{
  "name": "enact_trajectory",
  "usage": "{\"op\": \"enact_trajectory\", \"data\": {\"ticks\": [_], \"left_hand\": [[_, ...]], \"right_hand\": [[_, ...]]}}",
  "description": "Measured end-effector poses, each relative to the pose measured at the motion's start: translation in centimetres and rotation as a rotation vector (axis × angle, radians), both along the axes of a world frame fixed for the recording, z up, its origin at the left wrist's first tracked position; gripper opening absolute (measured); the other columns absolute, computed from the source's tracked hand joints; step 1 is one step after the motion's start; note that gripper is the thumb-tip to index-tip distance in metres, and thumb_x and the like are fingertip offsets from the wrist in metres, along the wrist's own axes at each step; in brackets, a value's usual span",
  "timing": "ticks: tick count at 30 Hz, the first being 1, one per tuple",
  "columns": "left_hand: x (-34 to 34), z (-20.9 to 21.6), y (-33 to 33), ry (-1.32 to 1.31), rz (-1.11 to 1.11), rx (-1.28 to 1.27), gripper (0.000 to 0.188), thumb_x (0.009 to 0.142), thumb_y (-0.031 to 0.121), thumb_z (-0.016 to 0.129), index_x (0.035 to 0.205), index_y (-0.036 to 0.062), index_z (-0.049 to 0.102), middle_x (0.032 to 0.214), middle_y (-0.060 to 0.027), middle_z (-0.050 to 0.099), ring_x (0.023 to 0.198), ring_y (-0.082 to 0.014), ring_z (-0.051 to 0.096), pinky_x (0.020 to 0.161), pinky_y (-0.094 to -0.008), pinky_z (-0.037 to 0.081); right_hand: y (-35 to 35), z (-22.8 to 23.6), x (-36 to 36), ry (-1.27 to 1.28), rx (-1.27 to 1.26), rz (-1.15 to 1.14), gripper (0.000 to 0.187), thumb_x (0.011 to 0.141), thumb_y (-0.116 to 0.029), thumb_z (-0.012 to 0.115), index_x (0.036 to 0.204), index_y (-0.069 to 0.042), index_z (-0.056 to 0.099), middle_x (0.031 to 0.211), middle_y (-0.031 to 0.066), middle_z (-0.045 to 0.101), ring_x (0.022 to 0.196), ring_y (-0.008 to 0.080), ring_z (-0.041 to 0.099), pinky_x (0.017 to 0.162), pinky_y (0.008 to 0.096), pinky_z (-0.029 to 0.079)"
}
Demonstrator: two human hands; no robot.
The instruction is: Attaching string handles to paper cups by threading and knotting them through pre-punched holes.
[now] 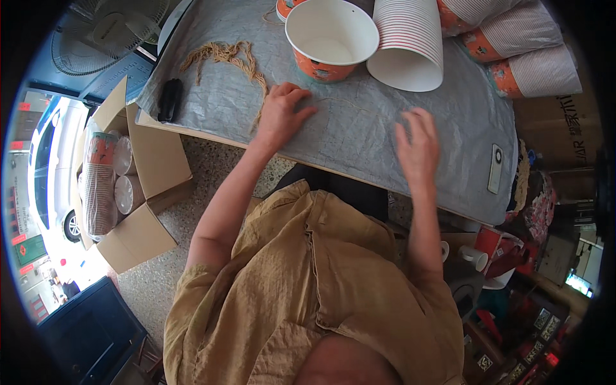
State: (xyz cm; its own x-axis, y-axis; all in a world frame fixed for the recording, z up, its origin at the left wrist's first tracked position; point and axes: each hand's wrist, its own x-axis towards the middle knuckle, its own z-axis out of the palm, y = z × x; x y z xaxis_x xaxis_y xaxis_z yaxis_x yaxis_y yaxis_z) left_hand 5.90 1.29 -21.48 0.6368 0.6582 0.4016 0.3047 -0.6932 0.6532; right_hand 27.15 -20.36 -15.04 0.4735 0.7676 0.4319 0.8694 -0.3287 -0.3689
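My left hand (283,117) rests at the near side of the grey-covered table (359,144), thumb and fingers apart, with nothing visible in it. Against its wrist lies the hanging end of a tan twine bundle (226,54). Farther right, my right hand (418,146) hovers over or touches the cover, its fingers loosely bent, apart and slightly blurred; I see nothing held. A thin strand of string (341,101) lies between the hands. Just beyond stands a paper bucket (330,32), white inside and orange outside. Beside it, a nested stack of white paper buckets (409,42) lies with its mouth toward me.
Plastic-wrapped bucket stacks (536,70) lie at the far right. On the table are a black object (169,100) at the left and a white oblong object (495,168) near the right edge. An open cardboard box (160,163) holds more wrapped stacks at left. A fan (112,29) stands beyond.
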Motion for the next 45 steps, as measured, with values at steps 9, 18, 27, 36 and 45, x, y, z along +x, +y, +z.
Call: {"op": "enact_trajectory", "data": {"ticks": [9,18,27,36,45], "left_hand": [[1.1,-0.1,-1.5,0.034,-0.087,-0.015,0.010,0.087,0.010,0.073,0.093,0.0035,0.068,0.093,-0.0136,0.067,0.088,-0.0338,0.065,0.078,-0.0434,0.053],[-0.2,5.1,-4.0,-0.096,-0.227,-0.466,0.015,0.092,0.007,0.072,0.106,0.0010,0.069,0.089,-0.0107,0.074,0.074,-0.0194,0.070,0.070,-0.0327,0.056],[-1.2,3.7,-3.9,-0.053,-0.283,-0.712,0.016,0.097,0.015,0.071,0.101,-0.0003,0.069,0.082,-0.0059,0.070,0.074,-0.0088,0.063,0.067,-0.0284,0.053],[-2.6,6.1,-3.9,0.036,-0.347,-0.848,0.023,0.105,0.024,0.063,0.102,0.0019,0.067,0.082,0.0006,0.070,0.079,-0.0062,0.063,0.070,-0.0242,0.051],[-2.5,6.6,-3.6,-0.199,-0.380,-1.096,0.020,0.106,0.023,0.061,0.102,0.0042,0.067,0.093,-0.0012,0.070,0.087,-0.0080,0.063,0.078,-0.0250,0.050]], "right_hand": [[9.1,-3.8,-4.4,0.115,0.037,0.511,0.046,0.090,0.003,0.060,0.136,-0.003,0.056,0.137,0.0189,0.057,0.126,0.0363,0.053,0.110,0.0461,0.040],[5.8,-1.9,-5.3,0.785,0.139,0.424,0.005,0.095,-0.003,0.069,0.096,0.002,0.068,0.075,0.0018,0.065,0.068,0.0048,0.055,0.060,0.0240,0.046],[4.8,-0.9,-5.3,0.787,0.022,0.374,0.009,0.094,-0.005,0.073,0.101,-0.001,0.072,0.068,-0.0061,0.054,0.062,0.0018,0.043,0.055,0.0214,0.036],[4.5,0.0,-6.7,1.065,0.141,0.356,0.009,0.096,-0.008,0.073,0.097,0.001,0.072,0.074,-0.0091,0.057,0.066,-0.0004,0.044,0.056,0.0191,0.035],[5.3,0.3,-5.6,1.130,0.092,0.383,0.008,0.095,-0.007,0.072,0.098,0.001,0.072,0.069,-0.0098,0.054,0.063,-0.0011,0.043,0.055,0.0177,0.034]]}}
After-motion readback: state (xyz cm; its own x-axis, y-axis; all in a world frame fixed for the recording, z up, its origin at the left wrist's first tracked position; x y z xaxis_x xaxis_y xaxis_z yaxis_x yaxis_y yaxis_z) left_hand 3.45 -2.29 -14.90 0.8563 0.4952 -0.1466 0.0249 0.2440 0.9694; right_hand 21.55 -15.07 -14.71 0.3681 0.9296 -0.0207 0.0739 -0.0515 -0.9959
